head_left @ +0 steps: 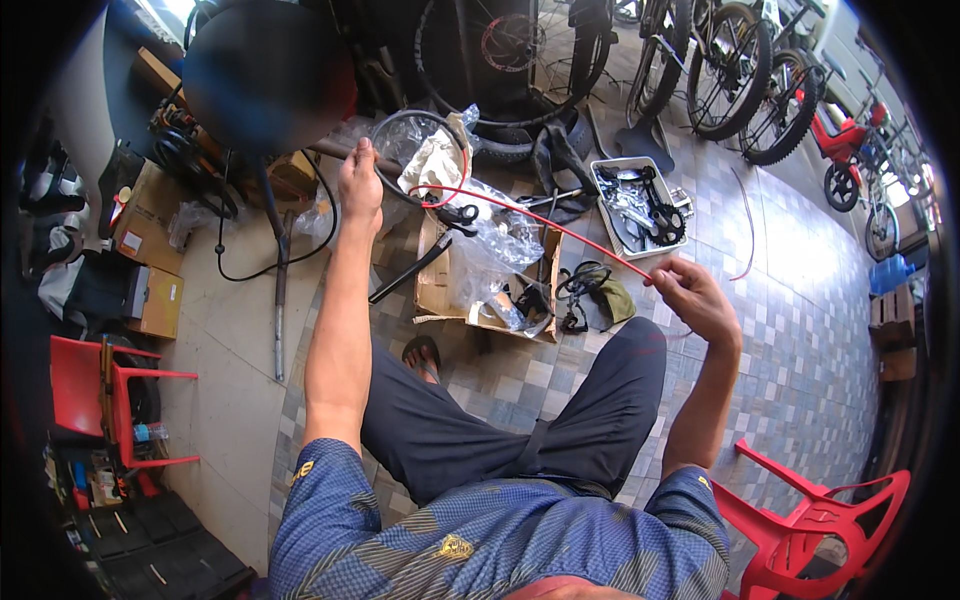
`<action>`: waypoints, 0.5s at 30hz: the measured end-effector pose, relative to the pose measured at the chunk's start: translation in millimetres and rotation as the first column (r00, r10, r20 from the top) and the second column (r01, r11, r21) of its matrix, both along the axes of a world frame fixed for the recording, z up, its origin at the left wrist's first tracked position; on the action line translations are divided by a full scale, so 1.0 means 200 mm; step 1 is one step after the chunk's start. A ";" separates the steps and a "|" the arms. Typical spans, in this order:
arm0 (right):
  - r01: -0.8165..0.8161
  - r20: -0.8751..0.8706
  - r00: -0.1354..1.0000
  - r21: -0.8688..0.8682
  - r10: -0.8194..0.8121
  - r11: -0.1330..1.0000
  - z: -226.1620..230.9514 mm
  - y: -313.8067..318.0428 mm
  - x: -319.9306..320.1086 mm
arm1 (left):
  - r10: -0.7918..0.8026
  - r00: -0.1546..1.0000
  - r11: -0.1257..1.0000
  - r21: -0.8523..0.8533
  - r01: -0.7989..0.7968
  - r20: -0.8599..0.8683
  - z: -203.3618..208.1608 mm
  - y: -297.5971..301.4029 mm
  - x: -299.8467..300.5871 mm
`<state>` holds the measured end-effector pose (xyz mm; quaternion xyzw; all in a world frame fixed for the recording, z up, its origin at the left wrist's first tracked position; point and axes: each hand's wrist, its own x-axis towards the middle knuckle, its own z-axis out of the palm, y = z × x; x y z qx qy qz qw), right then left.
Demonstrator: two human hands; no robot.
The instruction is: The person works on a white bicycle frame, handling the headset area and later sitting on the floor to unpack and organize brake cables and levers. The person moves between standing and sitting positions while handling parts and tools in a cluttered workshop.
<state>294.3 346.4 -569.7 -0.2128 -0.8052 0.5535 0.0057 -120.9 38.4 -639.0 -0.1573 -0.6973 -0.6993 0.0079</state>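
Observation:
A thin red cable [560, 228], like bicycle cable housing, stretches slantwise across the middle. My right hand [697, 300] pinches it at its right part, above my right knee. At the other side the cable bends into a dark and red loop [413, 112]. My left hand [361, 190] is closed at the left edge of this loop, thumb upward; what lies inside the fingers is partly hidden. Below the cable stands an open cardboard box [432, 290] with clear plastic wrapping [497, 250] and black parts in it.
A white tray [612, 178] of bike parts, including a crankset, sits beyond the box. Several bicycles [735, 75] line the far right. Red plastic chairs stand at left [125, 400] and right [815, 530]. A metal stand [279, 300] rises left of my left arm.

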 end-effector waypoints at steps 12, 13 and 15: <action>0.071 0.019 0.997 0.139 -0.075 0.988 0.16 0.34 0.57 | -0.222 0.938 0.903 0.420 0.095 0.265 0.18 -0.06 0.03; 0.094 0.006 0.995 0.167 -0.097 0.981 0.16 0.37 0.58 | -0.243 0.941 0.903 0.410 0.131 0.234 0.19 -0.06 0.03; 0.152 -0.016 0.988 0.222 -0.152 0.963 0.16 0.40 0.60 | -0.286 0.938 0.904 0.380 0.196 0.197 0.20 -0.04 0.05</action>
